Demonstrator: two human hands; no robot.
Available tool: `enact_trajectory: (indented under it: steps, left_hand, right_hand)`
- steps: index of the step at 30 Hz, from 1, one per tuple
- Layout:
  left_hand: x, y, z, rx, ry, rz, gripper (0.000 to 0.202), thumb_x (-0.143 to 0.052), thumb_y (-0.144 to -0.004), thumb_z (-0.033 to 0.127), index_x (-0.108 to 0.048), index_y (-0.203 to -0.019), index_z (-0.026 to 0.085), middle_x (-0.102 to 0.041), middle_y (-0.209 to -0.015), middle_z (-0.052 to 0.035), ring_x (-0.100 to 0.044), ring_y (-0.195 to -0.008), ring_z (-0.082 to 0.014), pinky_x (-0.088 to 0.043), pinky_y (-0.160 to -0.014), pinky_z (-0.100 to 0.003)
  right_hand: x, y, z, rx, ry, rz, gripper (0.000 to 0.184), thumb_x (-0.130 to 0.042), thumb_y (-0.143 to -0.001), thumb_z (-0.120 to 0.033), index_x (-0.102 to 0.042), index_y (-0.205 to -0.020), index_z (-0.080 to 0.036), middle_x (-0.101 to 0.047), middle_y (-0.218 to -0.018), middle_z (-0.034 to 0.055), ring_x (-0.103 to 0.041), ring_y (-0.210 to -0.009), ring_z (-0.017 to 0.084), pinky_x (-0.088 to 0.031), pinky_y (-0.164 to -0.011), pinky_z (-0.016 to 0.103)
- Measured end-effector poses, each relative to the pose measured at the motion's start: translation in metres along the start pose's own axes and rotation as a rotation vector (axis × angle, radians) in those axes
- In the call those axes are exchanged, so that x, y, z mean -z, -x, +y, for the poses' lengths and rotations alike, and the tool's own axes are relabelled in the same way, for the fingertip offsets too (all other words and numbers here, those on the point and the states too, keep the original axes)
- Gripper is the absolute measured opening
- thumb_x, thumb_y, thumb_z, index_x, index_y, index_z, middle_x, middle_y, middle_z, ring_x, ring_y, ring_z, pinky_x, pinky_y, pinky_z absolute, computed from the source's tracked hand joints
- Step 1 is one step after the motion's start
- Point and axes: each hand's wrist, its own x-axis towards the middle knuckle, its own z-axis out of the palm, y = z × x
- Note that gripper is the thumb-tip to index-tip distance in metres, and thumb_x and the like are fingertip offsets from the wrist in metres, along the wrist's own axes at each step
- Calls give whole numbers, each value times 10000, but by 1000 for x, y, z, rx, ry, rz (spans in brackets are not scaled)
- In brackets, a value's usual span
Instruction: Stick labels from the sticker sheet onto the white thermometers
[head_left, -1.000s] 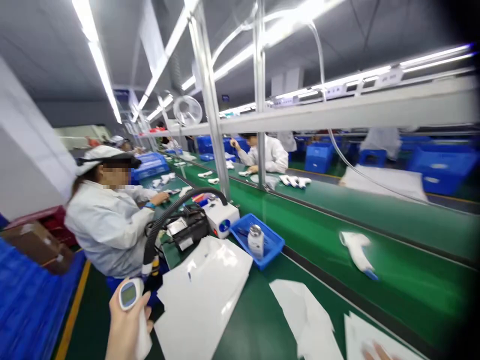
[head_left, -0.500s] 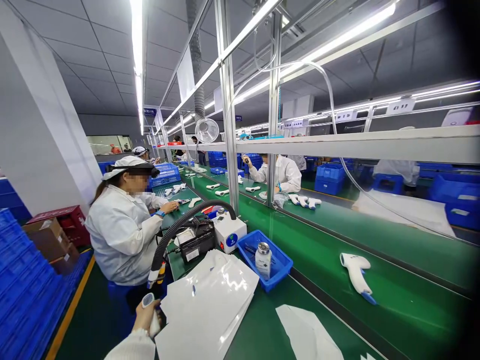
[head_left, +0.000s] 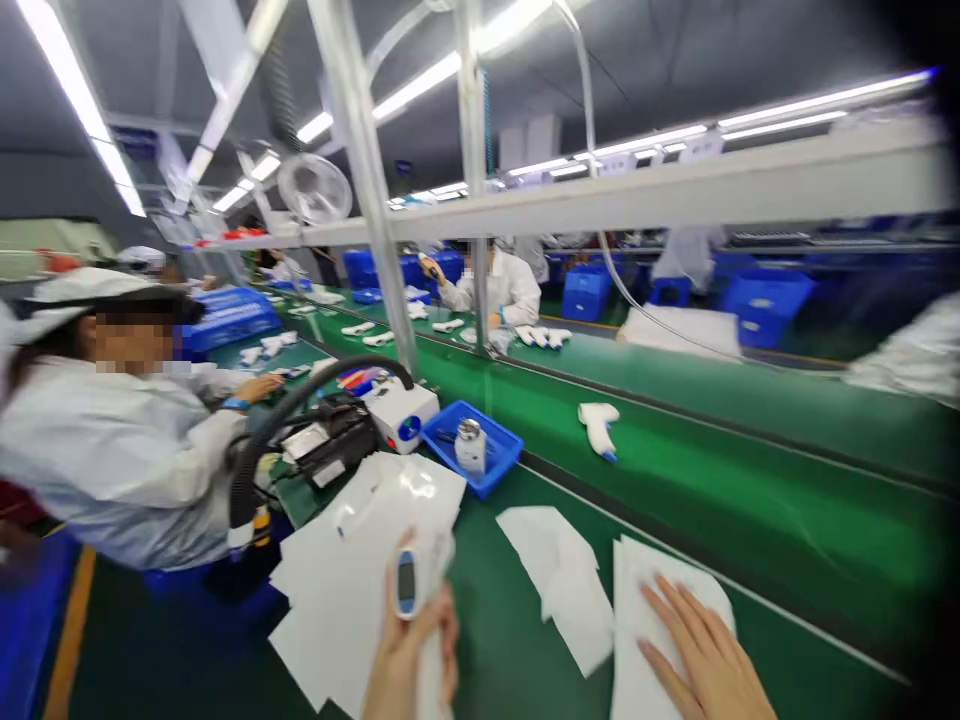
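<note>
My left hand (head_left: 397, 660) is closed around a white infrared thermometer (head_left: 406, 584), whose small display faces me. It is above the white sheets (head_left: 337, 620) at the bench's left side. My right hand (head_left: 709, 655) lies flat with fingers apart on a stack of white wipes or paper (head_left: 631, 640). Between the hands, some loose white pieces (head_left: 559, 570) rest on the green bench. Motion blurs both hands a little.
A blue tray (head_left: 510, 455) holds a metal-topped bottle (head_left: 471, 447). Beside it are a white box (head_left: 401, 410) and a dark bent hose (head_left: 247, 470). Another thermometer (head_left: 598, 430) lies on the green belt (head_left: 712, 480). A co-worker (head_left: 127, 430) sits at the left.
My left hand has brought the thermometer from the bench's left edge to above the sheets. My right hand has come into view on the white stack. The view has turned right.
</note>
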Motion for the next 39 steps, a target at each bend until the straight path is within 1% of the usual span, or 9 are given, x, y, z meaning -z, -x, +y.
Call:
enact_trajectory:
  steps: [2, 4, 7, 11, 13, 17, 22, 32, 39]
  left_hand:
    - [-35, 15, -39, 259, 54, -335, 1009, -770, -663, 414, -169, -1474, 402, -558, -758, 16, -452, -467, -92, -318, -341, -167]
    - [-61, 28, -72, 424, 47, -568, 983, -762, -687, 374, -183, -1481, 365, -542, -731, 21, -443, -456, -81, -331, -346, -162]
    - [-91, 34, -98, 433, -92, -753, 854, -691, -780, 400, -207, -1480, 322, -508, -707, 42, -400, -404, -62, -408, -387, -193]
    - [-121, 22, -96, 276, -253, -704, 805, -612, -848, 408, -137, -1492, 315, -488, -729, 50, -404, -425, -68, -435, -418, -201]
    - [-129, 15, -92, 240, -288, -673, 785, -570, -875, 396, -97, -1497, 314, -461, -689, 60, -398, -438, -82, -422, -408, -194]
    - [-134, 10, -89, 212, -343, -678, 763, -526, -901, 394, -68, -1504, 294, -407, -574, 91, -362, -398, -92, -403, -398, -196]
    - [-135, 11, -94, 213, -341, -659, 761, -527, -899, 394, -75, -1501, 280, -455, -611, 86, -334, -356, -69, -381, -386, -200]
    - [-131, 9, -100, 233, -256, -629, 706, -530, -896, 324, -142, -1486, 307, -439, -681, 77, -356, -367, -49, -381, -351, -186]
    - [-130, 8, -105, 260, -181, -602, 751, -552, -880, 306, -111, -1488, 314, -444, -708, 68, -327, -394, -52, -370, -326, -174]
  right_hand:
    - [10, 1, -10, -69, -31, -7, 543, -385, -950, -403, -363, -1464, -229, -459, -1474, 108, -423, -1359, 326, -382, -1103, 566]
    - [18, -2, -20, -136, -91, 9, 518, -321, -976, -304, -297, -1478, -179, -390, -1503, 152, -395, -1379, 293, -364, -1126, 537]
    - [25, -6, -29, -216, -165, -4, 512, -281, -975, -220, -254, -1483, -167, -321, -1523, 170, -341, -1409, 267, -339, -1148, 515]
    - [33, -5, -32, -283, -258, -33, 498, -255, -960, -155, -276, -1457, -167, -370, -1478, 149, -372, -1383, 224, -357, -1146, 474]
    - [38, -7, -32, -286, -282, -29, 468, -274, -949, -140, -355, -1408, -189, -421, -1440, 122, -417, -1342, 213, -384, -1122, 458]
    - [47, -26, -25, -308, -271, -38, 279, -421, -929, -198, -576, -1161, -194, -594, -1221, 98, -541, -1157, 243, -447, -1004, 455]
    - [45, -55, -20, -404, -291, -49, 167, -529, -896, -246, -685, -880, -190, -689, -1025, 78, -580, -1015, 250, -440, -922, 427]
    - [30, -64, -24, -473, -336, 40, 210, -536, -860, -212, -717, -754, -211, -735, -941, 54, -629, -904, 231, -444, -844, 374]
    - [29, -70, -24, -440, -336, 37, 134, -560, -797, -166, -632, -690, -200, -689, -844, 55, -595, -827, 227, -430, -815, 394]
